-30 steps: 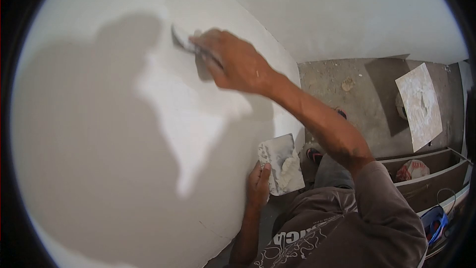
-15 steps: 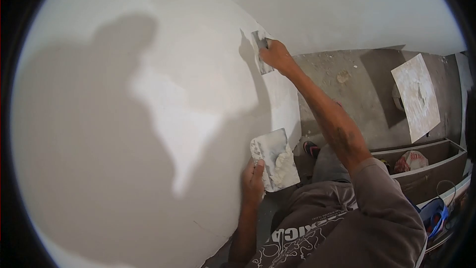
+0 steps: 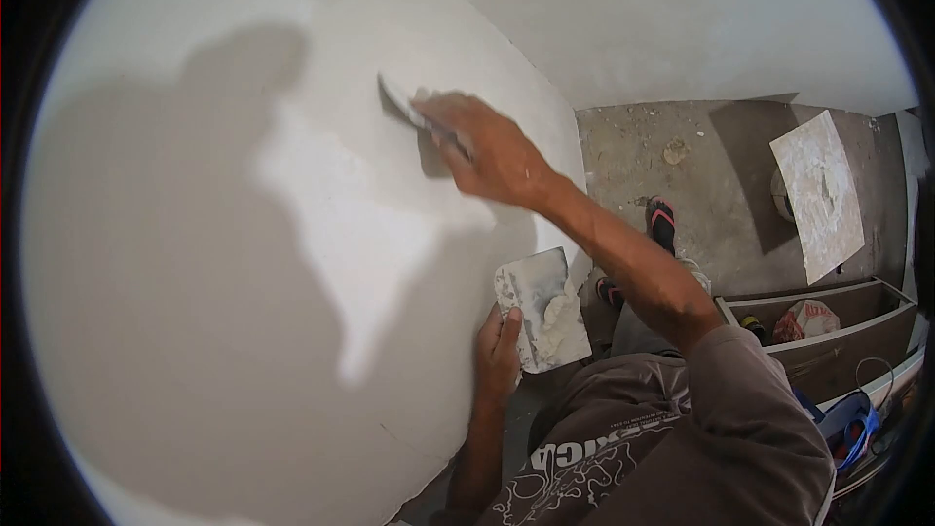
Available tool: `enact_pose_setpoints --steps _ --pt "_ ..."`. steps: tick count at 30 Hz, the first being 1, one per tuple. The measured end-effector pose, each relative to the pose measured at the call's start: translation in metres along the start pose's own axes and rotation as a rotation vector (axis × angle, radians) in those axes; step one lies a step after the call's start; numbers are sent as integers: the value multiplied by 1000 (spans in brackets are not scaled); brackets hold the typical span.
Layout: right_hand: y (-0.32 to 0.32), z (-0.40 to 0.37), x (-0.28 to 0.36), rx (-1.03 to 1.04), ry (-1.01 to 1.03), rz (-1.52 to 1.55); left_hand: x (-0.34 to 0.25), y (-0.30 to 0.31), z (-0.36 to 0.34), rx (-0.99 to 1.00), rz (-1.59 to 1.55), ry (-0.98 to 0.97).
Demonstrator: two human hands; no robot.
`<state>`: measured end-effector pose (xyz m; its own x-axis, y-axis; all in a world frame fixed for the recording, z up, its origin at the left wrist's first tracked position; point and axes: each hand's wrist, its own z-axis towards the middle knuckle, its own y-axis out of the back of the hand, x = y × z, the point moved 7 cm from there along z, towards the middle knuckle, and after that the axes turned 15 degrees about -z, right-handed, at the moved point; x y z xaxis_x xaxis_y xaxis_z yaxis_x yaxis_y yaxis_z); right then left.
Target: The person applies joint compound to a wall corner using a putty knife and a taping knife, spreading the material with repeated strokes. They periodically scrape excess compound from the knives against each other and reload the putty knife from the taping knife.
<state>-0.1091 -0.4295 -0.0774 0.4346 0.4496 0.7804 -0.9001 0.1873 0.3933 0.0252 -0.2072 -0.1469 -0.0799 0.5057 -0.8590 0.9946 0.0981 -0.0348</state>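
My right hand [image 3: 487, 148] is closed around the handle of a trowel [image 3: 401, 105], whose thin blade is seen nearly edge-on at the pale wall [image 3: 360, 205]. Lower down, my left hand [image 3: 499, 346] grips the left edge of a flat metal plate [image 3: 547, 278]. White paste [image 3: 557, 329] is heaped on the plate's right part and smeared along its left edge. The plate is near the wall's lower edge, in front of my body.
A paste-smeared board [image 3: 820, 197] rests over a rounded object on the grey floor [image 3: 633, 151]. Beside my body is a long open box [image 3: 847, 351] holding a plastic bag [image 3: 806, 321]. Sandaled feet [image 3: 661, 224] show below; a blue item [image 3: 855, 429] is at lower right.
My right hand and the trowel have moved left across the wall, away from the corner, and the blade has turned. A sandaled foot has come into view. My left hand has barely moved.
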Motion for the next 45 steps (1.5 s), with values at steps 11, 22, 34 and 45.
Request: enact_pose_setpoints --steps 11,22,34,45 --pt "22 -24 -98 228 -562 172 4 3 1 -13 6 33" --pt "-49 76 -222 148 -617 109 0 1 -4 -95 25 98" --pt "-30 13 -61 -45 14 -75 4 3 -4 -65 3 96" --pt "-23 18 -189 132 -715 25 3 3 -6 -101 28 101"
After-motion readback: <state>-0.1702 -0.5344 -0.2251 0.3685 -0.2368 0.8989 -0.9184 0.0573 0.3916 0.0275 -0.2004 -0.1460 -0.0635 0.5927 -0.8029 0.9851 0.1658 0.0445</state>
